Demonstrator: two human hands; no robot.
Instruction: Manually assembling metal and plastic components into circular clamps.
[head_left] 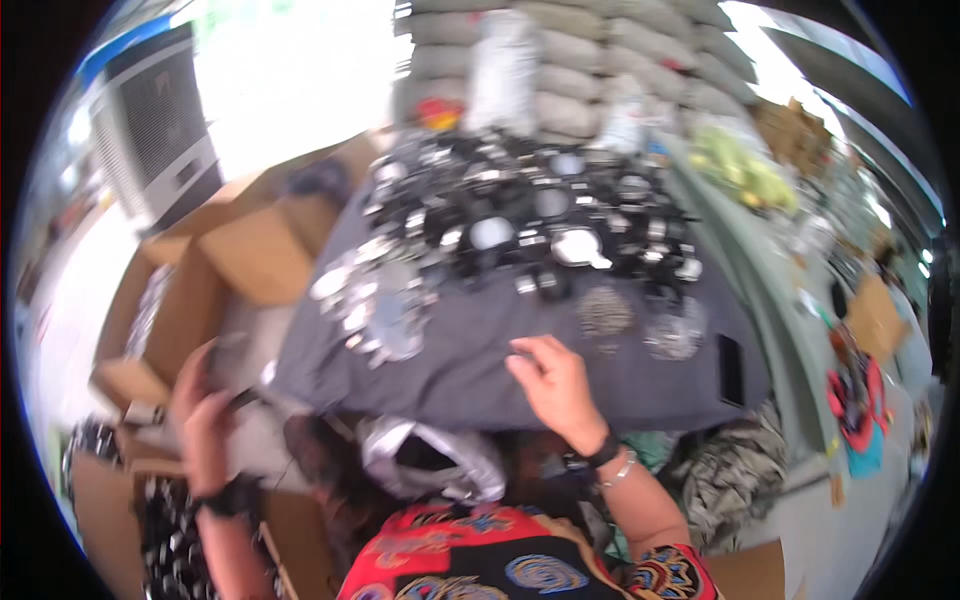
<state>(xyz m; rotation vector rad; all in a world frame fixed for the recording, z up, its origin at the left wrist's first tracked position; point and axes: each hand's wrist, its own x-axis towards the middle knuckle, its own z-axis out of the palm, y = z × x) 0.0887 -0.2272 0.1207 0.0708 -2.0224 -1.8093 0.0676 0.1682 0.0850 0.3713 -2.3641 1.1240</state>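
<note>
My left hand (203, 400) is raised off the left side of the table, next to an open carton. Its fingers are closed around a small, greyish, blurred thing (230, 358) that I cannot make out. My right hand (555, 388) hovers over the front of the dark grey cloth (470, 350), thumb and fingers apart, with nothing seen in it. Beyond it lies a big heap of black and silver round parts (540, 205). Flat silver pieces (390, 305) are gathered at the heap's left. A cluster of small metal bits (604, 312) and a clear bag (674, 330) lie to the right.
Open cardboard cartons (180, 310) stand at the left; another carton (100, 500) at the lower left holds more black and silver parts. A black phone (731, 370) lies near the cloth's right edge. Stacked white sacks (570, 60) rise behind the table.
</note>
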